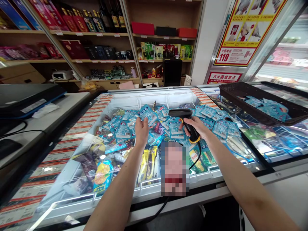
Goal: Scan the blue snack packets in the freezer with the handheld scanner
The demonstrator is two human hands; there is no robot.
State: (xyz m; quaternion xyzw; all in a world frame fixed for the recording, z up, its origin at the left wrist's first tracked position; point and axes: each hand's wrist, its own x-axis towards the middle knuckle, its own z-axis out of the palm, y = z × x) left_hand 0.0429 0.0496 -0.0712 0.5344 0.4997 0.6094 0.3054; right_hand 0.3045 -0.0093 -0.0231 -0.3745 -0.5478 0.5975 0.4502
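Note:
My left hand [141,131] pinches a small blue packet [148,113] between thumb and fingers, over the glass top of a chest freezer. My right hand [197,127] is wrapped round the grip of a black barcode scanner [180,113] with yellow trim, its head pointing left toward the packet. A black cable [199,154] hangs from the scanner's grip. Many similar blue packets [123,132] lie spread around both hands, and several more [220,128] lie to the right. A pixelated patch hides the area at the front middle.
Wrapped ice creams [103,173] show through the freezer's glass. A dark basket [262,118] with blue packets stands at right. A counter [69,106] with a black device [31,99] is at left. Stocked shelves [96,61] stand behind. Price labels [60,150] line the freezer's left side.

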